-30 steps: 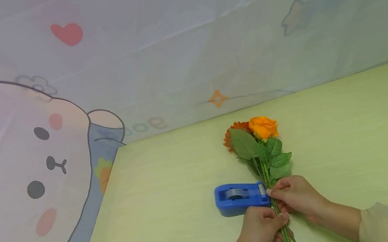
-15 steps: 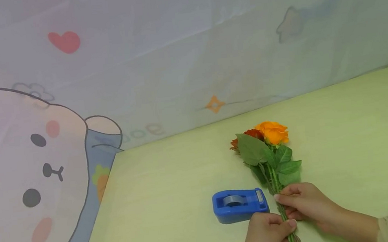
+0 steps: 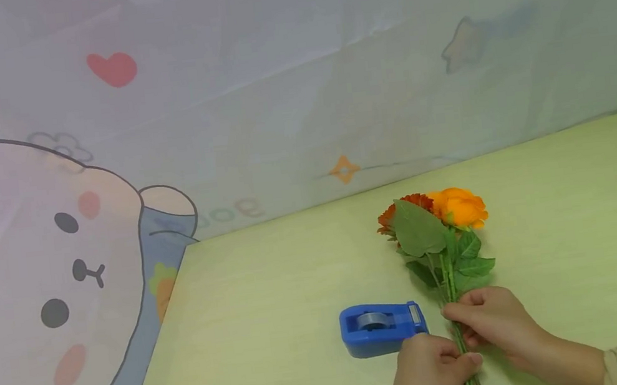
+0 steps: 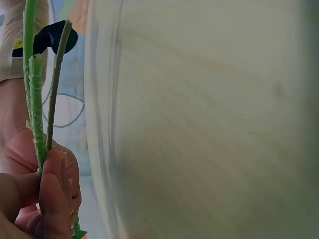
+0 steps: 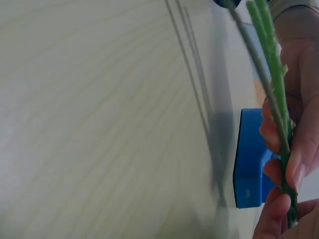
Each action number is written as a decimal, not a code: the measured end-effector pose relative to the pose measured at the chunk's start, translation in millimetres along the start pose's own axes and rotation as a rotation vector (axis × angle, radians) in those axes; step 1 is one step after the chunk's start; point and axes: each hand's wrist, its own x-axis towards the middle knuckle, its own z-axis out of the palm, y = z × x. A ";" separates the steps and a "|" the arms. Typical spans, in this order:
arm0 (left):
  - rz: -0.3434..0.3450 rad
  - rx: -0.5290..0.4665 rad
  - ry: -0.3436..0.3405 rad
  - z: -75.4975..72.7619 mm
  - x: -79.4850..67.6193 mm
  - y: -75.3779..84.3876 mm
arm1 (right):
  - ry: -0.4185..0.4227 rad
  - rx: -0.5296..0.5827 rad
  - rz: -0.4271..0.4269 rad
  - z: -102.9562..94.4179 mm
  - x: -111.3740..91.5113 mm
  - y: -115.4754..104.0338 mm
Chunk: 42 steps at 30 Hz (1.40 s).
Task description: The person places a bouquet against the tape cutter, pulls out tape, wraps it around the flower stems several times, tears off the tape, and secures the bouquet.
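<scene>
Both hands hold a small bunch of flowers by its green stems (image 3: 451, 284). An orange rose (image 3: 459, 209) and a red-orange, many-petalled flower (image 3: 395, 215) form its head, with a broad green leaf (image 3: 418, 228) in front. My left hand (image 3: 430, 369) pinches the stems low down, between thumb and fingers. Just above it, my right hand (image 3: 497, 321) pinches them below the leaves. The cut stem ends (image 4: 36, 74), two green and one thin brownish, stick out past the left hand in the left wrist view. A blue tape dispenser (image 3: 382, 334) stands beside the left hand.
The dispenser carries a roll of clear tape (image 3: 373, 320). All of this is on a pale yellow-green table (image 3: 263, 297). Behind and to the left hangs a printed cloth (image 3: 253, 98) with a cartoon bear, meeting the table's back edge.
Both hands have moved the bunch to the right, away from the tape dispenser. The flower heads have swung slightly right. The head view has shifted a little.
</scene>
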 end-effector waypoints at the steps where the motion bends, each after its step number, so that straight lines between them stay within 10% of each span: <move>1: 0.048 0.055 0.005 -0.7 0.2 0.7 | 0.019 -0.010 -0.008 1.2 -0.9 -1.6; 11: 0.254 0.311 0.072 -5.9 -0.9 8.3 | 0.034 0.092 -0.033 2.8 -0.1 -9.2; 20: 0.249 0.060 0.023 -12.9 -3.1 12.5 | -0.514 0.401 -0.028 -24.2 13.0 -5.8; 29: 0.108 -0.258 -0.017 -16.6 -8.0 18.7 | -0.808 0.627 -0.063 -30.5 16.2 -12.2; 35: 0.093 -0.363 -0.018 -19.2 -8.7 16.0 | -0.943 0.700 -0.182 -36.2 18.8 -7.8; 42: 0.100 -0.398 -0.072 -19.3 -7.5 10.0 | -0.807 0.540 -0.210 -40.0 22.5 -4.7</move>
